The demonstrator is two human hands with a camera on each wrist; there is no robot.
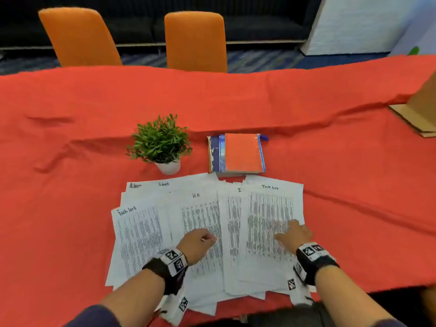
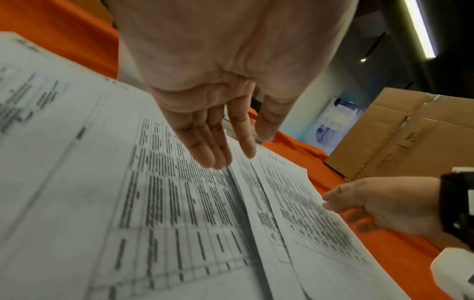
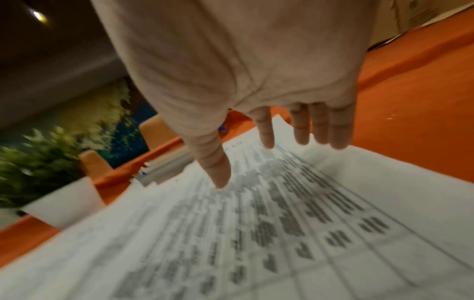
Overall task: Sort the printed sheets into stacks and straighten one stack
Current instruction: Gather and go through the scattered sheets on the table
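Note:
Several printed sheets (image 1: 198, 223) lie fanned and overlapping on the red tablecloth near the front edge, with handwritten headings such as "HR" and "Task list". My left hand (image 1: 200, 241) hovers flat over the "HR" sheet (image 2: 166, 192), fingers (image 2: 212, 150) straight and close to the paper. My right hand (image 1: 292, 234) is spread over the rightmost "Task list" sheet (image 1: 271, 223), fingers (image 3: 318, 130) straight and the thumb tip touching the paper (image 3: 282, 223). Neither hand holds anything.
A small potted plant (image 1: 160, 145) and a stack of notebooks (image 1: 238, 153) stand just behind the sheets. A cardboard box (image 1: 422, 109) sits at the table's right end. Two orange chairs (image 1: 195, 41) stand beyond the far edge.

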